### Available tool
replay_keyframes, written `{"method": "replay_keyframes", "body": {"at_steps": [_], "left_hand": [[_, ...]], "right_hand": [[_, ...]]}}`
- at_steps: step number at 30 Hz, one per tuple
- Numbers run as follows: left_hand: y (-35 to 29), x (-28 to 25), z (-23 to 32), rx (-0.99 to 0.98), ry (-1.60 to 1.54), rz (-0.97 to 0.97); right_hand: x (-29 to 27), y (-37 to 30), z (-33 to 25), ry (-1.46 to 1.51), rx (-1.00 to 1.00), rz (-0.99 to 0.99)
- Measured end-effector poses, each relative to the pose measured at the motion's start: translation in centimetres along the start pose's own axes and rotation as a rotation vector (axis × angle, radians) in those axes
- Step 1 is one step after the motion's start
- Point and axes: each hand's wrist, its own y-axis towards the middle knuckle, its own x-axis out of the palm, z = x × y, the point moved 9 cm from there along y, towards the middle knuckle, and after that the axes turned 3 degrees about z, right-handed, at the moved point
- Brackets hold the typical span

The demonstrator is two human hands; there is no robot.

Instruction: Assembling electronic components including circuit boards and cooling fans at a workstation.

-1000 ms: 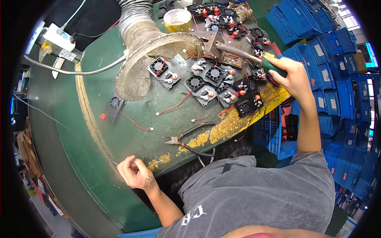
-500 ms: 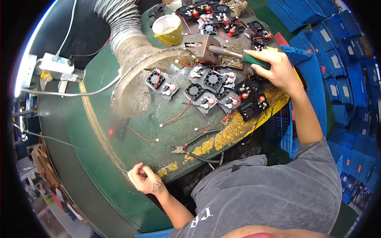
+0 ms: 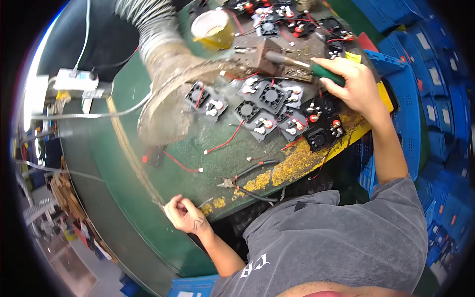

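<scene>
My right hand [image 3: 358, 86] is wrapped round the green handle of a soldering iron [image 3: 329, 74]. The iron's metal shaft points left, with its front end at a brown metal block [image 3: 260, 57]; the tip itself is hidden. Low on the left, at the table's near edge, my left hand [image 3: 185, 215] is closed, fingertips pinched on a thin silvery wire that looks like solder wire [image 3: 205, 202]. Between the hands lie several small fans on dark plates with white-capped terminals [image 3: 260, 121], and black ones with red terminals [image 3: 321, 136] nearer the right edge.
A wide fume duct [image 3: 163, 109] hangs over the table's left part. Cutting pliers [image 3: 247, 182] lie at the near edge. A yellow tub [image 3: 213, 30] stands at the back, beside more fans [image 3: 269, 27]. Blue bins [image 3: 430, 99] are stacked to the right.
The whole view has shifted slightly. My right hand still grips the soldering iron at the block, and my left hand stays closed by the table edge.
</scene>
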Motion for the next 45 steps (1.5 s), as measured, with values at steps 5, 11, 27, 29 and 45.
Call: {"method": "replay_keyframes", "body": {"at_steps": [5, 11, 27, 29, 45], "left_hand": [[0.1, 0.9, -0.1, -0.033, -0.086, -0.016], [0.0, 0.5, -0.7, -0.029, -0.047, 0.004], [3.8, 1.1, 4.9, -0.008, -0.258, -0.073], [4.2, 2.2, 9.0, 0.225, -0.146, -0.184], [7.1, 13.6, 20.0, 1.172, 0.550, -0.289]], "right_hand": [[-1.6, -0.5, -1.8, -0.103, -0.061, 0.088], [-2.6, -1.5, -3.8, -0.203, -0.152, 0.122], [4.6, -10.1, -19.0, 0.106, -0.350, -0.046], [8.4, -11.5, -21.6, -0.007, -0.340, -0.296], [13.0, -12.2, -21.6, -0.245, -0.274, -0.270]]}}
